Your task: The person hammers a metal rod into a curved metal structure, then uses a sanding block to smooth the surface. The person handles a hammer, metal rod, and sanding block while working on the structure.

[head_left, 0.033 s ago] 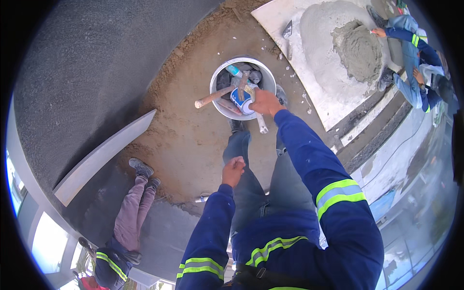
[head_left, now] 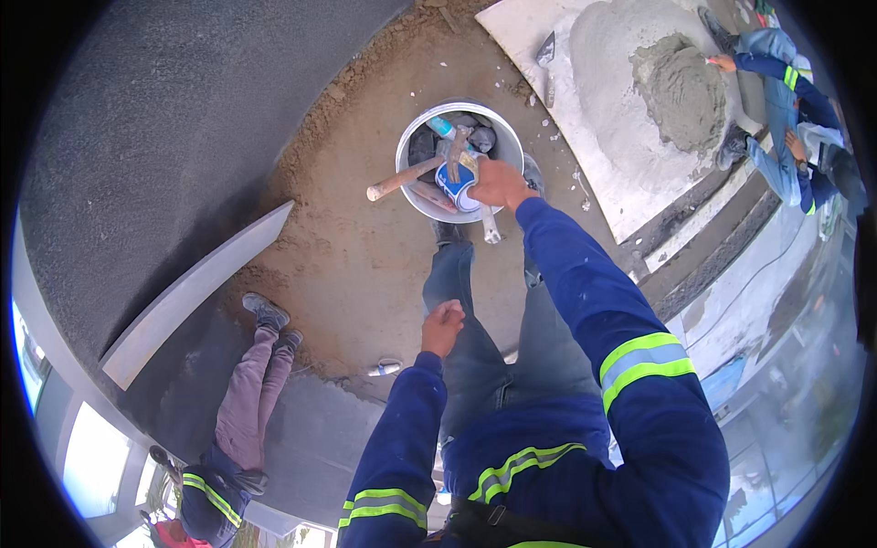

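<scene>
Head view: brown wooden-handled hammer (head_left: 408,179) lies across round white plastic bucket (head_left: 466,218), handle pointing lower left. My left hand (head_left: 443,327) curls loosely, nothing visible inside. My right hand (head_left: 501,185) still grips pale rod-like tool (head_left: 491,225) at bucket's near rim; long axis roughly fore-aft, end toward me, poking out slightly less than before: handling continues.

The right hand (head_left: 500,185) hides whatever it seems to grip over the bucket (head_left: 510,143).

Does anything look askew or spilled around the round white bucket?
Yes, mildly: the brown wooden-handled hammer lies askew over the round white bucket, jutting past its left rim. Small white flecks dot the brown dirt ground to the right, perhaps spilled.
</scene>
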Demonstrator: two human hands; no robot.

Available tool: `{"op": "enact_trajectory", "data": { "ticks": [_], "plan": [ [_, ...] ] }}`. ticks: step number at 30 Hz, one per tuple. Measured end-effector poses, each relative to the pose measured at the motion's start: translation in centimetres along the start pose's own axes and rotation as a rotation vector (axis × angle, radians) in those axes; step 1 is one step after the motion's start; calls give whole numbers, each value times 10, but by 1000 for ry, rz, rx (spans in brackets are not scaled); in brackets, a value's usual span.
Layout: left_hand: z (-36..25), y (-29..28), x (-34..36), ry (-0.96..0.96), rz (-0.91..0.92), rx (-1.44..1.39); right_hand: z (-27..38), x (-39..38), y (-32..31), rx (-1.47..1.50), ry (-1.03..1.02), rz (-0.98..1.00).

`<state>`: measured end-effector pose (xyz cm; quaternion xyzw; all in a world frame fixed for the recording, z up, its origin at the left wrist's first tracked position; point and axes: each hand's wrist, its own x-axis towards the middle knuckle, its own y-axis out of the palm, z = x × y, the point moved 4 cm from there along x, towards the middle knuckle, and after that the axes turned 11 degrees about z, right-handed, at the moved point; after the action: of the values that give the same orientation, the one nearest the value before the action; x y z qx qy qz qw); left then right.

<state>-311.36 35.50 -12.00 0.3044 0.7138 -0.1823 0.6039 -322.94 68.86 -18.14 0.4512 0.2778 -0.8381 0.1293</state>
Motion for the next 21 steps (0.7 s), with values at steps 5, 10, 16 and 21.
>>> {"op": "enact_trajectory", "data": {
  "ticks": [5,10,16,21],
  "plan": [
    [45,26,-1,-55,-46,-244,-4,26,-31,-72,8,116],
    [12,55,28,-19,-22,-235,-13,32,-44,-144,-206,44],
    [-51,67,52,177,-26,-188,-38,71,-38,-363,-62,-69],
    [-78,56,48,231,-41,-217,-47,38,-27,-511,-160,-339]
  ]
}}
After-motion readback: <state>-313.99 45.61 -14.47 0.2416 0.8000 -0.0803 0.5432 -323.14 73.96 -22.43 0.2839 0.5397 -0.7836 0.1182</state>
